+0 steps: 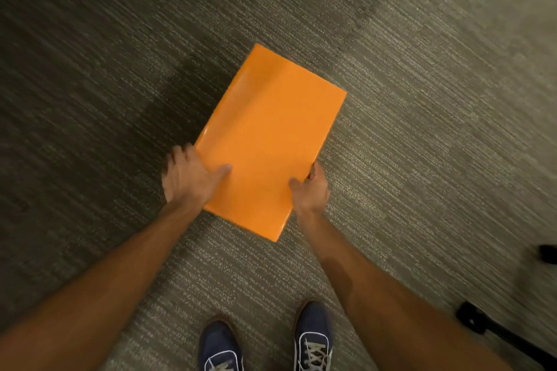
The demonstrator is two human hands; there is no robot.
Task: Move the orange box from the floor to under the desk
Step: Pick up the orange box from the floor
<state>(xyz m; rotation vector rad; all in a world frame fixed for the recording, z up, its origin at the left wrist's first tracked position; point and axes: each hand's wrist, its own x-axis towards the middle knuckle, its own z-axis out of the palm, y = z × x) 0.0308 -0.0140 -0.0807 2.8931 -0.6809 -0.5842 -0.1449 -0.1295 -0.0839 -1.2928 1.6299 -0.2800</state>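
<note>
Orange box (268, 141) apparently between both hands' fingers (224, 170)

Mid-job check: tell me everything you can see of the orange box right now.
The orange box is a flat rectangle with a smooth, slightly glossy orange top, plain and unmarked, lying at a diagonal over the grey carpet. Both hands grip its near end: the left hand on the left edge with its thumb on top, the right hand on the right edge, thumb on top. Whether it rests on the carpet or is lifted cannot be told. No desk is in view.
</note>
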